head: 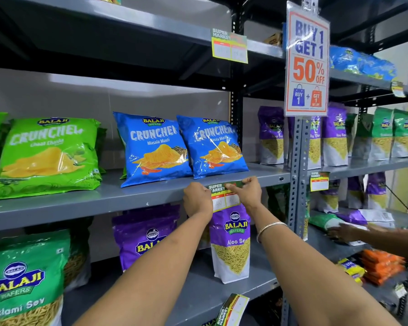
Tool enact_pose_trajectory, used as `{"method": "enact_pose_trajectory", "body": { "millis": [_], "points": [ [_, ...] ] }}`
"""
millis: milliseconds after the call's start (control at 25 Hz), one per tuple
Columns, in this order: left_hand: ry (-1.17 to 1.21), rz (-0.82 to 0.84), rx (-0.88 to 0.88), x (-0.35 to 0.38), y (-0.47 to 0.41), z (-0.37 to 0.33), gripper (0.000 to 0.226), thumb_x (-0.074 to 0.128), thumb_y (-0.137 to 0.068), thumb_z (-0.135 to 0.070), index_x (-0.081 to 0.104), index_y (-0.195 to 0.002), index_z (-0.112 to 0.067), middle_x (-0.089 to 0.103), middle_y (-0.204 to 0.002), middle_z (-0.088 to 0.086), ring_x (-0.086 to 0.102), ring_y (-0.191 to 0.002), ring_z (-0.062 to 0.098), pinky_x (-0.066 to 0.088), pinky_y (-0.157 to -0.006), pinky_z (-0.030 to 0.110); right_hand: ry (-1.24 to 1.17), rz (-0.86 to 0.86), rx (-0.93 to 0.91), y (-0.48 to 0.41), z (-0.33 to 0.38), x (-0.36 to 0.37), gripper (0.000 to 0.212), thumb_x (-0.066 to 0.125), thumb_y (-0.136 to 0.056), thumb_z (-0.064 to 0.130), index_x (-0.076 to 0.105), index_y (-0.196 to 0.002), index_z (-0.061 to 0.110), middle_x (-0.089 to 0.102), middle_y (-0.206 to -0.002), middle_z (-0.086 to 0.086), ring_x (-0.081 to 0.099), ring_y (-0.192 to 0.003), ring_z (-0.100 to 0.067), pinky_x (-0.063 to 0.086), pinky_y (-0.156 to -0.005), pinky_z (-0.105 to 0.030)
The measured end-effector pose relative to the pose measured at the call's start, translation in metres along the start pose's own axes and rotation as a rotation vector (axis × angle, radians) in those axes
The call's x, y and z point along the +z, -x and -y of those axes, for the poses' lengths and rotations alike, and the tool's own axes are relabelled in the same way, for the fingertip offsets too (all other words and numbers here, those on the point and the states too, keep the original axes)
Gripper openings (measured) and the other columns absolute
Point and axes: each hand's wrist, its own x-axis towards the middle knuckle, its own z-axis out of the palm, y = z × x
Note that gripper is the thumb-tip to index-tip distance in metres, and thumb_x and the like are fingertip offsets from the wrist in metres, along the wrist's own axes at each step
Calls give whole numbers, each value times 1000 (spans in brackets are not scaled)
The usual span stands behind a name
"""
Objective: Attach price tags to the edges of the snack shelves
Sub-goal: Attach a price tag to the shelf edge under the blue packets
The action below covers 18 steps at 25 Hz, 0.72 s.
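Observation:
A green, red and yellow price tag point(223, 196) marked SUPER MARKET hangs on the front edge of the middle grey shelf point(104, 203), below the blue Crunchex bags point(212, 147). My left hand point(197, 200) presses on the tag's left side. My right hand point(246, 192) pinches its top right corner against the shelf edge. Another tag point(229, 45) is fixed on the shelf above. A third point(232, 310) sits on the edge of the lower shelf.
A BUY 1 GET 1 sign point(307, 64) hangs on the grey upright post point(297, 172). Purple Aloo Sev pouches point(231, 243) stand under the tag. Another person's hand point(346, 232) reaches into the right shelf unit, which carries its own tag point(319, 181).

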Motion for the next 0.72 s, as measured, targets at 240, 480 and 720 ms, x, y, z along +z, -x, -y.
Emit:
{"method": "enact_pose_trajectory", "body": {
  "millis": [240, 480, 720],
  "points": [
    [-66, -33, 20, 3, -8, 1, 20, 68, -82, -23, 69, -85, -4, 75, -88, 16, 73, -79, 34, 62, -69, 46, 115, 10, -13, -1, 2, 2, 48, 82, -66, 34, 42, -85, 14, 53, -112, -14, 44, -116, -31, 43, -93, -42],
    [-121, -27, 84, 2, -7, 0, 23, 68, -83, -22, 69, -89, -1, 74, -93, 18, 71, -85, 36, 61, -73, 45, 64, -16, -63, -9, -8, 2, 48, 81, -69, 30, 34, -61, 26, 56, -89, -7, 55, -104, -32, 47, -82, -44],
    [-222, 46, 211, 0, 23, 44, 37, 61, -86, -40, 64, -71, -6, 73, -83, 20, 67, -82, 38, 55, -70, 40, 63, -84, -31, 3, -48, -12, 18, 67, -81, 28, 53, -80, 15, 66, -99, -15, 57, -101, -31, 48, -83, -40]
  ]
}}
